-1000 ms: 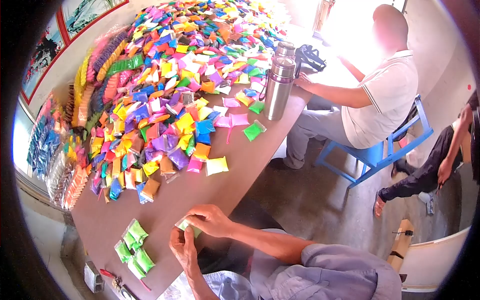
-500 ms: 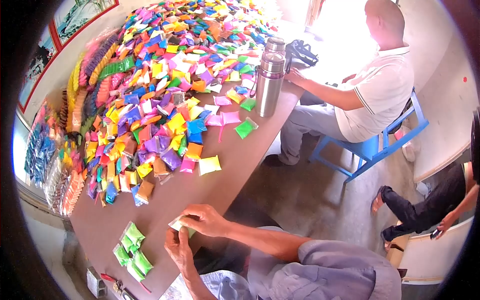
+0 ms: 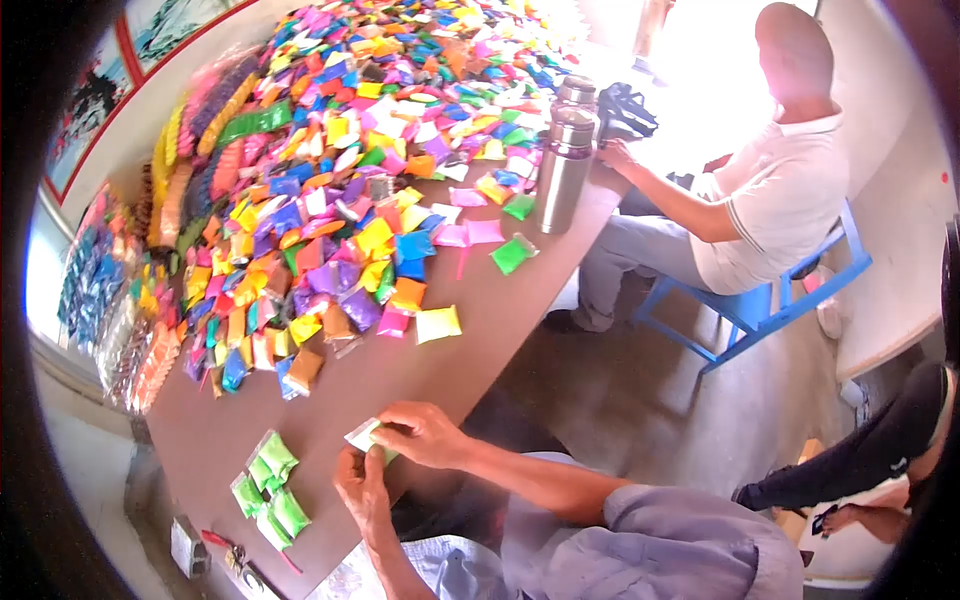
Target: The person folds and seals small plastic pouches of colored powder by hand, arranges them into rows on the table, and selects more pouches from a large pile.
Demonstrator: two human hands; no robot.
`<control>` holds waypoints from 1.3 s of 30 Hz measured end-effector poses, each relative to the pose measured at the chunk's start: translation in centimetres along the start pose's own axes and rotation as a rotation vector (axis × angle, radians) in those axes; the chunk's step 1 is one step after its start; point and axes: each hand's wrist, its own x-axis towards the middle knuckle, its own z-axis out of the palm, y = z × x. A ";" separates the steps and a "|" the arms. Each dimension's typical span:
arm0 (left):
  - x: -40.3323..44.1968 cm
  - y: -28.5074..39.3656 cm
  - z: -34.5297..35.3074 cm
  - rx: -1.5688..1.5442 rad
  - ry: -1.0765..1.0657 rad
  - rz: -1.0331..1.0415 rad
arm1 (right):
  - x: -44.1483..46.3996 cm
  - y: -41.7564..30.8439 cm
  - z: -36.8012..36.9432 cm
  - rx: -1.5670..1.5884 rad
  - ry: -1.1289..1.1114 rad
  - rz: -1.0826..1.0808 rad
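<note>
Over the near part of the table, a small clear packet with light green filling [image 3: 364,433] is held between both my hands. My right hand [image 3: 424,436] pinches it from above with thumb and fingertips. From below, my left hand [image 3: 362,487] has its thumb and fingers closed on the lower part, and the fingers partly cover the packet. Several similar light green packets [image 3: 275,457] lie in a cluster on the brown tabletop [image 3: 390,375], just left of my hands.
A large heap of colourful packets [image 3: 330,230] covers the table's far part. A steel flask [image 3: 565,180] stands near its edge. Beyond sits a person [image 3: 775,200] on a blue chair [image 3: 770,320]. Another person's dark-trousered leg [image 3: 850,440] is at right. A red-handled tool [image 3: 215,540] lies bottom left.
The view has shifted slightly, so the table things appear further right. My hands still hold the light green packet, its pale end now showing more. The person at right has changed leg position.
</note>
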 end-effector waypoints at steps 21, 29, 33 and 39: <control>0.6 -1.4 0.4 -0.059 0.150 -0.019 | 0.6 0.9 0.8 -0.098 -0.050 0.078; -1.1 -0.6 -0.8 0.043 0.191 0.034 | 0.6 0.1 1.5 -0.125 -0.087 0.080; -3.2 -0.3 -3.1 0.072 0.375 0.112 | 1.2 -0.4 3.6 -0.107 -0.109 0.129; -7.5 -0.9 -7.8 0.307 0.492 0.183 | 2.0 -0.8 7.7 -0.176 -0.217 0.160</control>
